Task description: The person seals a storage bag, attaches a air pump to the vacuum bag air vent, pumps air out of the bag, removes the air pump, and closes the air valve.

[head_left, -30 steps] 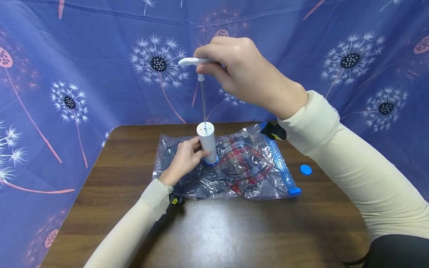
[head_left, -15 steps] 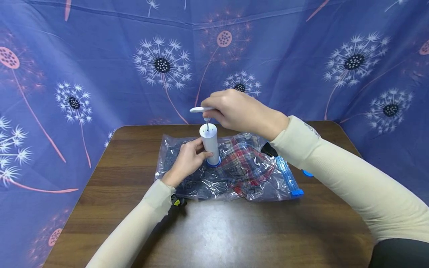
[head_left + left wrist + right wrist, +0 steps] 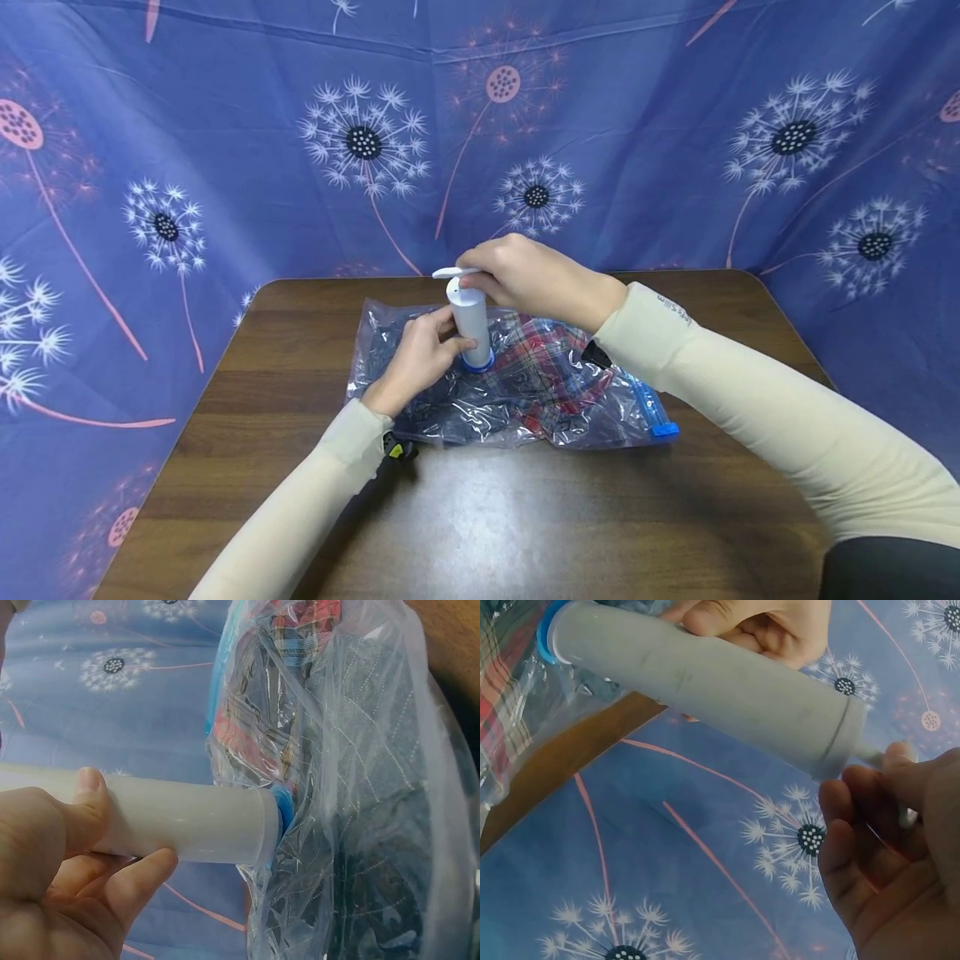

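Note:
A white hand pump [image 3: 471, 325] stands upright on a clear vacuum storage bag [image 3: 480, 421], its base against the blue valve [image 3: 283, 814]. My left hand [image 3: 416, 358] grips the pump's barrel, thumb on one side and fingers round the other. With my right hand [image 3: 536, 279] I hold the pump's white T-shaped handle [image 3: 450, 272], which sits low, just above the barrel's top. In the right wrist view a short piece of rod [image 3: 868, 755] shows between barrel and handle. Folded dark cloth and a plaid garment [image 3: 547, 358] lie inside the bag.
A blue zip slider [image 3: 664, 429] sits at the bag's right corner. The bag lies on a brown wooden table [image 3: 480, 517]. A blue curtain [image 3: 247, 125] with dandelion prints hangs behind the table's far edge.
My right hand has come down with the pump handle, and the long rod has slid into the barrel. My left hand stays on the barrel. The right forearm now hides the blue cap on the table.

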Tool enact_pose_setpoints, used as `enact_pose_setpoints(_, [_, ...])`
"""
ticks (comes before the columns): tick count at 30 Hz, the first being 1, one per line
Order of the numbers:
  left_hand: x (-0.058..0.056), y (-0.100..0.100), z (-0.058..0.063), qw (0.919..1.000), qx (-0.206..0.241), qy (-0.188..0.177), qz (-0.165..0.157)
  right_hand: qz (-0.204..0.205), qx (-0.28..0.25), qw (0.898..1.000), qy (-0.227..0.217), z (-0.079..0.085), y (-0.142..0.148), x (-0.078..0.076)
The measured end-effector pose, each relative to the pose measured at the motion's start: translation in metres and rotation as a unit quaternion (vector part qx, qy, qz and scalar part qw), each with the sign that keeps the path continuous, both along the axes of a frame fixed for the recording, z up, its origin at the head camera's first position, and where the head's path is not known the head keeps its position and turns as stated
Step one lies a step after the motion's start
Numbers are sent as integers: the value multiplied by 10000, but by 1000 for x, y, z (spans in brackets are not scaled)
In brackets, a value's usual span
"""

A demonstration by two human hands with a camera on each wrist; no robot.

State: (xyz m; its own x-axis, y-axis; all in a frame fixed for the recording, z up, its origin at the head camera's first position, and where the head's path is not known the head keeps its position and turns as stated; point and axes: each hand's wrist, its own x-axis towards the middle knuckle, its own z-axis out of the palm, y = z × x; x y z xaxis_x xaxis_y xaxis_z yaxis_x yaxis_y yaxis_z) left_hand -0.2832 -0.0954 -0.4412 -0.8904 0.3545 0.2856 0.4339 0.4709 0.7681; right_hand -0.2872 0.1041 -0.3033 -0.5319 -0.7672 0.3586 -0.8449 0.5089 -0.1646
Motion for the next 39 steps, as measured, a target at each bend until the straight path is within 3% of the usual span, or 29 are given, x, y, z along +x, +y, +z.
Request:
enact_pose_setpoints(6, [-1,0,1,9999,44,-69,-57,-84,-289,9995,-78,-9,1,-1])
enact_pose_setpoints(16, [-1,1,-2,9998,80,-87,-146,-57,-328,9992,243,-21,7,-3])
enact_pose_setpoints(26, [-2,-4,0,9996,44,30,-289,-241,-166,9991,-299,-23,3,1])
enact_pose_setpoints(30, [-3,-8,4,9983,-334,256,-398,-272,-172,9990,-298,-23,4,1])
enact_pose_setpoints(34, [-3,-16,6,9922,-1113,415,-375,-212,-215,9991,-283,-23,2,0])
enact_pose_setpoints(39, [0,-27,2,9717,-2305,-97,-498,-184,-279,9988,-360,-25,-1,0])
